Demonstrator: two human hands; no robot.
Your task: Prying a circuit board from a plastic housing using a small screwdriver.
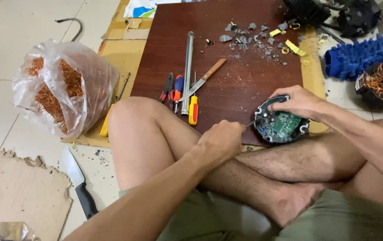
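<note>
Mostly hidden tool (250, 123) in clenched left hand (220, 142), right hand (299, 101) fingers gripping round circuit housing (281, 126).

On the dark red-brown wooden board (227, 89) we count one long grey metal tube (187, 71), one wooden-handled knife (203, 79), one pair of red-handled pliers (167, 87), and two screwdrivers: one red-and-blue handled (178, 89), one yellow handled (193, 109). At the board's near edge we see one round black housing holding a green circuit board (281, 126). Left of the board we count one clear plastic bag of copper wire (62, 87) and one black-handled kitchen knife (79, 183). Right of it lies one blue fluffy mitt (356, 56).
</note>
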